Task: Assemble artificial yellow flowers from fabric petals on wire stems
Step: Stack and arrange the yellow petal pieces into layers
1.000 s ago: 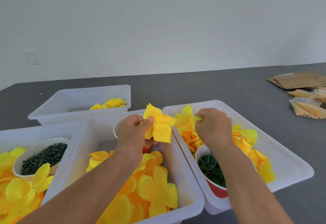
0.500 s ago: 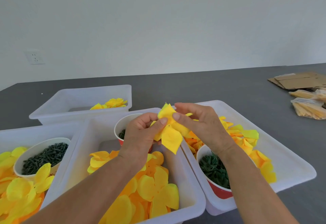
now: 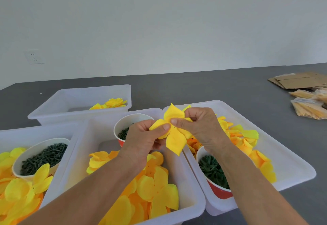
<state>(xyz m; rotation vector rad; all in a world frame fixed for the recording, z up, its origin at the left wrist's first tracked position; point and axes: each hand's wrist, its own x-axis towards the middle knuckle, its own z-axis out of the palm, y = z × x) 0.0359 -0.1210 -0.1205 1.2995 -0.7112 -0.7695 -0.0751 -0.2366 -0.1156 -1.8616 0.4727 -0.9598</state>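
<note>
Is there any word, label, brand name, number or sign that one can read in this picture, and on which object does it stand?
None can be read.
White bins: plain, no label showing.
Paper cups: red outside, no print visible.
Flattened cardboard: no marking legible.
Plastic bags: no readable label.
Wall socket: only its slots, no text.

A plain craft workroom: sorted bins [image 3: 80,101] of petals [image 3: 154,185] on a grey counter [image 3: 221,86], flattened cardboard [image 3: 299,81], bare wall [image 3: 159,21].
</note>
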